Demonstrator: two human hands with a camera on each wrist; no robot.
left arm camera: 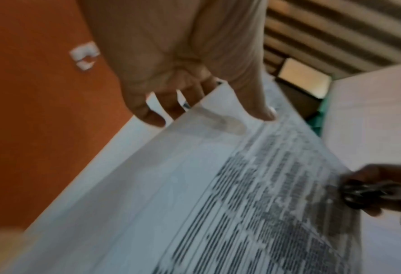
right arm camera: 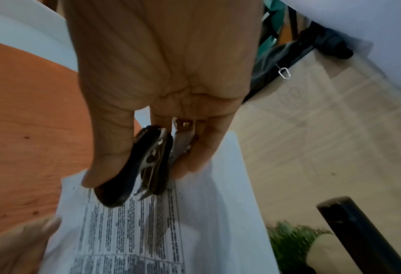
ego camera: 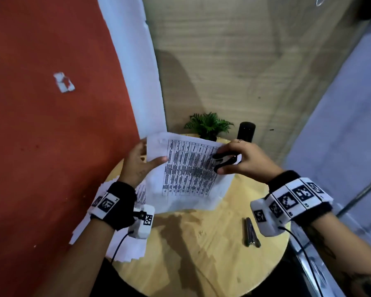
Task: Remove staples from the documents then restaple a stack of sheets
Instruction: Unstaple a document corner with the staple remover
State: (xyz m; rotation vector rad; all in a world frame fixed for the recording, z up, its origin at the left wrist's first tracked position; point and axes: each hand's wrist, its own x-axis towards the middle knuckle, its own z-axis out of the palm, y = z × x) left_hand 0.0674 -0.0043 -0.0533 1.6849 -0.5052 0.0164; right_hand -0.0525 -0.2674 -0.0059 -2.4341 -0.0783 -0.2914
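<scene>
Head view: the left hand pinches the top left corner of the printed document, thumb on the front and fingers behind, and lifts it above the round wooden surface. The right hand is clamped on a black staple remover at the sheet's right edge. A stapler lies flat on the surface near the right wrist, and a loose pile of sheets hangs over the left rim. With the paper held in the air by one corner, a pull from the tool would probably tear the page or bend it rather than lift a staple (nothing backs the sheet).

Left wrist view: the thumb presses the front of the document near its top edge, with fingers curled behind. The picture is blurred, and no staple can be made out. A light pinch like this could let the pages slip or fan apart.

Right wrist view: thumb and fingers squeeze the staple remover, its metal claws close together and pointing down at the printed table on the document. Whether a staple is caught in them cannot be told. If one is, it could drop unnoticed among the papers; if not, the claws may gouge the print.
</scene>
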